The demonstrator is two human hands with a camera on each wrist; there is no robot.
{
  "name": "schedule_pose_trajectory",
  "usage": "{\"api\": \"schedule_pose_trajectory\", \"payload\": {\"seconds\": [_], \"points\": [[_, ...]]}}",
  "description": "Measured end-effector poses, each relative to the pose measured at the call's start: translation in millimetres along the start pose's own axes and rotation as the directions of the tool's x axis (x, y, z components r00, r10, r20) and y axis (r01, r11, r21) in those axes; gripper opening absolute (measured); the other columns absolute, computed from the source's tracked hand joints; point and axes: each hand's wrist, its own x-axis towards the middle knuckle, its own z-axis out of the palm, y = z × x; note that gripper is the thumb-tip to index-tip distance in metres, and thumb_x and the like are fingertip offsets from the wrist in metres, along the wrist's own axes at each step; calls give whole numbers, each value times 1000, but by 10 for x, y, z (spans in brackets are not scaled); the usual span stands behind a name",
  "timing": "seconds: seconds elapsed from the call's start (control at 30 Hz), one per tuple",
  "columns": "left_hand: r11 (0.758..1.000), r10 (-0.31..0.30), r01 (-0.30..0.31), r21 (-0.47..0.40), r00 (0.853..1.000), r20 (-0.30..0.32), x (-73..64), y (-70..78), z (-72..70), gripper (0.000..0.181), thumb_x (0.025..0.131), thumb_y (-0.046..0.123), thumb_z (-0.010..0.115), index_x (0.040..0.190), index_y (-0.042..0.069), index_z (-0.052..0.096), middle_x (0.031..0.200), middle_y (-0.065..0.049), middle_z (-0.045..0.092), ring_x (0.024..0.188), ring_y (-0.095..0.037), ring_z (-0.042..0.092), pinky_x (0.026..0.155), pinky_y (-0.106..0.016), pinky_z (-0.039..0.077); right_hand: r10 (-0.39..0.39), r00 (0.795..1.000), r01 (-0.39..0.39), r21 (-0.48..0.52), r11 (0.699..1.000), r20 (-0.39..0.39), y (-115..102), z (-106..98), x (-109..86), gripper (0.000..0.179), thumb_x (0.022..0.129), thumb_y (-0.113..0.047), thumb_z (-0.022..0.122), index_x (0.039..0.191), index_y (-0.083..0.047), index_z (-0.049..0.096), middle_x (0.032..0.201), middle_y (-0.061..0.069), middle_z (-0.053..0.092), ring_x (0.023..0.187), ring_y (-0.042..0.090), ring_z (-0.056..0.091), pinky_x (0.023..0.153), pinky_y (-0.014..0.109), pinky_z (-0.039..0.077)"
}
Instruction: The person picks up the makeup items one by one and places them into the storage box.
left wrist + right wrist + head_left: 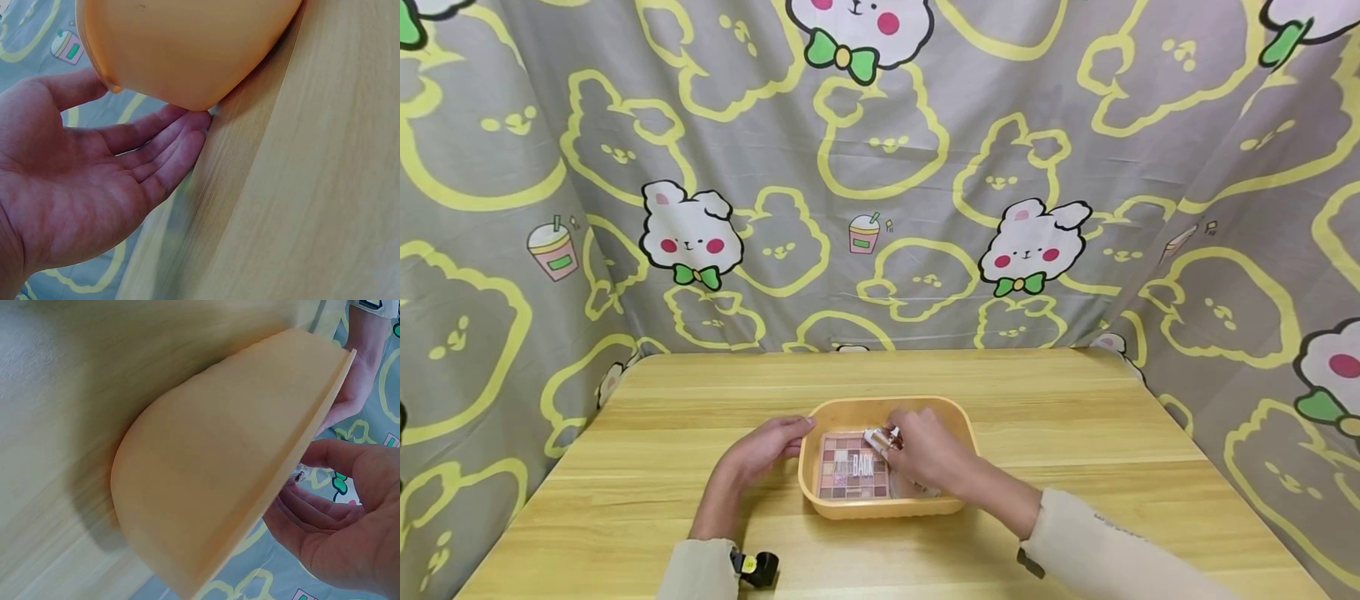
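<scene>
An orange plastic basket [887, 507] sits on the wooden table. My left hand [769, 446] holds its left end, the thumb at the rim and the fingers against the outer wall, as the left wrist view shows [94, 169]. My right hand [931, 450] reaches over the basket and pinches a small white tube [877, 439] between thumb and fingers. In the right wrist view the basket wall [219, 450] hides most of what that hand holds; only a clear, shiny bit [300, 474] shows. An eyeshadow palette [842, 479] with "BACK" lettering lies flat in the basket's left part.
Beside the palette, a clear item [910, 486] lies in the basket, partly covered by my right hand. The wooden table [700, 400] extends around the basket. A grey curtain [880, 208] printed with rabbits hangs behind the table and along both sides.
</scene>
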Motion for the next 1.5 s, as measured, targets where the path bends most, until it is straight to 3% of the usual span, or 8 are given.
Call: {"api": "schedule_pose_trajectory", "payload": {"seconds": [0.2, 0.47, 0.73, 0.93, 1.1, 1.5], "points": [[1000, -3, 3, 12, 1000, -8, -6, 20, -4, 63, 108, 34, 44, 145, -18, 39, 137, -27, 59, 121, -27, 63, 113, -45, 44, 12, 1000, -12, -2, 1000, 26, -20, 42, 7, 10, 84, -4, 75, 88, -5, 67, 75, 1, 67, 65, 9, 57, 55, 20, 49], [1000, -4, 5, 17, 1000, -7, -6, 16, 5, 63, 108, 33, 44, 145, -18, 38, 137, -28, 59, 120, -28, 64, 114, -47, 43, -30, 999, 30, -19, 999, 13, -20, 75, -1, 9, 82, -4, 77, 88, -5, 70, 75, 2, 70, 63, 6, 58, 55, 19, 49], [1000, 2, -2, 10, 1000, 8, -13, 25, 8, 63, 109, 32, 44, 145, -19, 37, 137, -30, 58, 122, -31, 63, 114, -47, 43, -12, 1000, 13, -107, 994, 5, -19, 129, -15, 11, 83, -14, 79, 80, -12, 69, 73, -3, 69, 60, 6, 52, 57, 24, 44], [1000, 5, -5, 18, 1000, 11, -16, 24, 9, 63, 109, 33, 43, 144, -19, 38, 137, -29, 59, 121, -29, 63, 114, -47, 44, -23, 1000, 23, -143, 990, 4, -8, 157, -24, 9, 80, -14, 77, 79, -14, 69, 68, -8, 63, 57, 6, 48, 58, 26, 39], [1000, 1, -2, 14, 1000, 6, -15, 22, 12, 63, 108, 33, 44, 145, -19, 38, 138, -29, 58, 123, -30, 63, 114, -47, 42, -49, 999, 48, -148, 988, -3, 19, 178, -9, 17, 77, -8, 75, 69, -17, 63, 65, -9, 56, 57, 6, 44, 53, 25, 35], [1000, -2, 2, 15, 1000, 1, 2, 2, -11, 65, 108, 34, 44, 145, -19, 37, 138, -29, 58, 123, -30, 63, 115, -48, 41, -65, 998, 68, -160, 985, 22, 3, 195, 4, 23, 81, -8, 74, 64, -14, 58, 59, -7, 49, 56, 7, 40, 46, 20, 33]]}}
